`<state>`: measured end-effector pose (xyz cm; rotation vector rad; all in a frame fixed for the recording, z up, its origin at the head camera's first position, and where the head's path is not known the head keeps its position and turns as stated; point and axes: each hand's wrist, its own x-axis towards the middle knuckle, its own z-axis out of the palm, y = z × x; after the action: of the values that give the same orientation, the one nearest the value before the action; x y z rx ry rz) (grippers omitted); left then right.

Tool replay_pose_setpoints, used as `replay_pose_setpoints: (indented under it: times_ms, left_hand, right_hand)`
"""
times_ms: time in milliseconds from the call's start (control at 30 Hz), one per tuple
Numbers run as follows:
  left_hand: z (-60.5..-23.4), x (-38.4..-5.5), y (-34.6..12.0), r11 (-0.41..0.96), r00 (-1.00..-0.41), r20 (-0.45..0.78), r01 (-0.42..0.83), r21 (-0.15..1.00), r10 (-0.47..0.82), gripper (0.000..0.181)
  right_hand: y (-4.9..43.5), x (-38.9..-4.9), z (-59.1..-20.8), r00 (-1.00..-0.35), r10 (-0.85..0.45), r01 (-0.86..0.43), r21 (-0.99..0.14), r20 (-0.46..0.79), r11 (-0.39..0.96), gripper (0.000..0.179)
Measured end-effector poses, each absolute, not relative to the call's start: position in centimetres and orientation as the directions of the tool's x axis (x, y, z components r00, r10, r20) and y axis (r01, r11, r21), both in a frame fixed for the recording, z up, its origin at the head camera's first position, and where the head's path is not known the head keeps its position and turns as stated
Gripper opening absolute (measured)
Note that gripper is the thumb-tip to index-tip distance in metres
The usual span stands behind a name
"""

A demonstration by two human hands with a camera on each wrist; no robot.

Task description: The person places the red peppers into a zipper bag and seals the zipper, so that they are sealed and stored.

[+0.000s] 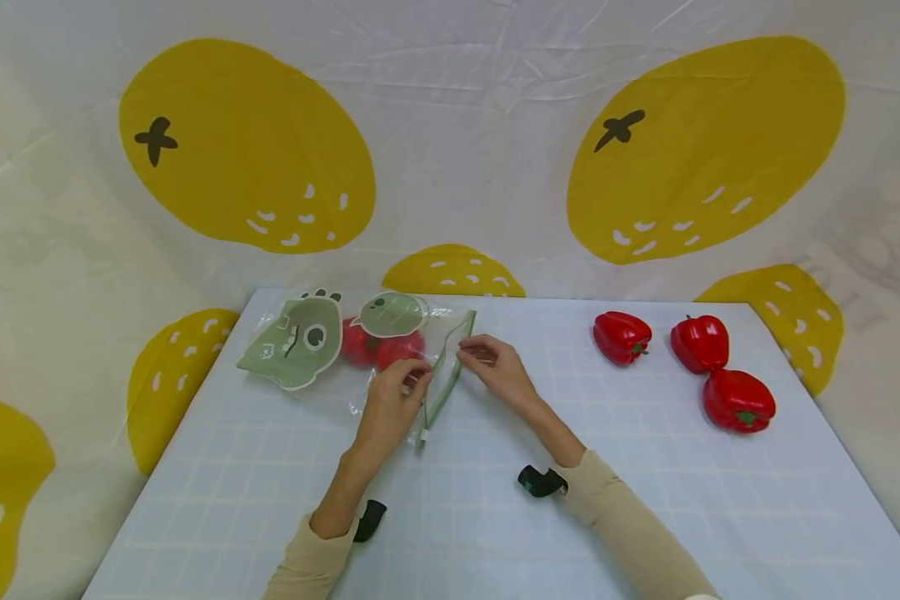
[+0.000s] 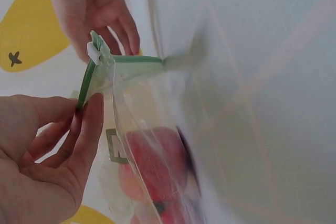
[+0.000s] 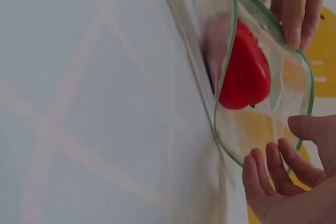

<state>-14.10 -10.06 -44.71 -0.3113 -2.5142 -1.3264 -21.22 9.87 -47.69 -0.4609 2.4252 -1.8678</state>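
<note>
A clear zip bag with green trim and a cartoon dinosaur print lies on the table, its mouth gaping to the right. Inside are red bell peppers, two of them visible through the plastic in the head view. My left hand pinches the near rim of the bag between thumb and fingers, clearest in the left wrist view. At the other side of the mouth is my right hand, its thumb and fingertips apart, with the green rim passing behind them. A white slider sits at one rim end.
On the right of the table lie three more red bell peppers, two of them touching. A pale checked cloth covers the table. Behind it hangs a white sheet with yellow fruit prints.
</note>
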Motion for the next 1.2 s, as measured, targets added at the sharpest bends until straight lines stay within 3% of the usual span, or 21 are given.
replay_pose_setpoints:
  times_ms: [633,900,1200]
  left_hand:
    - [-45.7,-14.0,-9.6,0.546,-0.913,0.406,0.353,0.76,0.025,0.02]
    - [-45.1,-13.6,-9.7,0.549,-0.952,0.305,0.252,0.797,-0.006,0.018]
    - [-45.0,-13.8,-9.9,0.509,-0.945,0.326,0.269,0.818,-0.024,0.014]
  right_hand:
    - [15.6,-20.7,-45.9,-0.981,-0.185,-0.125,-0.93,0.063,0.344,0.038]
    - [18.1,-20.9,-45.1,-0.99,-0.129,-0.098,-0.916,0.051,0.389,0.04]
    - [21.3,-21.1,-44.2,-0.994,-0.079,-0.108,-0.894,0.082,0.434,0.044]
